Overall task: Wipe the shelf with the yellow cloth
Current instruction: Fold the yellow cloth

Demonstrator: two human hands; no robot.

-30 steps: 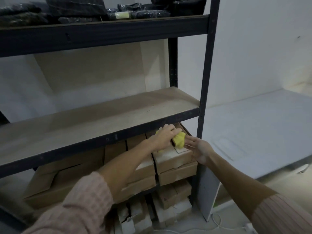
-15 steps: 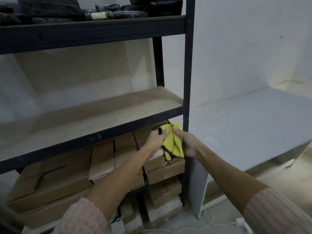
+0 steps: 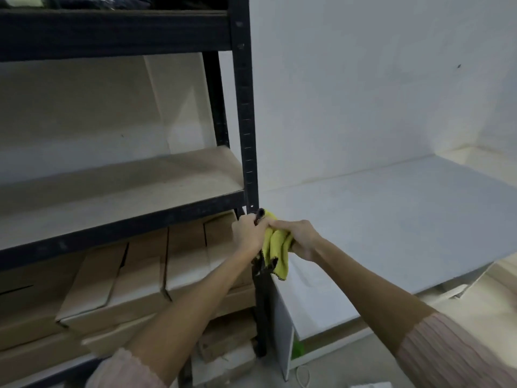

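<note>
The yellow cloth (image 3: 277, 247), edged in dark stitching, hangs bunched between both hands just in front of the rack's right front post. My left hand (image 3: 247, 233) grips its upper left part and my right hand (image 3: 300, 238) grips its right side. The wooden shelf board (image 3: 120, 191) with a dark metal front rail lies up and to the left of the hands, bare of items. The cloth is below the level of that board and does not touch it.
A black upright post (image 3: 247, 121) stands right behind the hands. Cardboard boxes (image 3: 134, 275) fill the level under the shelf. A white table top (image 3: 391, 219) extends to the right. The upper shelf rail (image 3: 112, 32) runs overhead. A white cable (image 3: 303, 373) lies on the floor.
The view has swung right. The cloth, first balled in my left hand, is now held in both hands and hangs looser, further right in front of the post.
</note>
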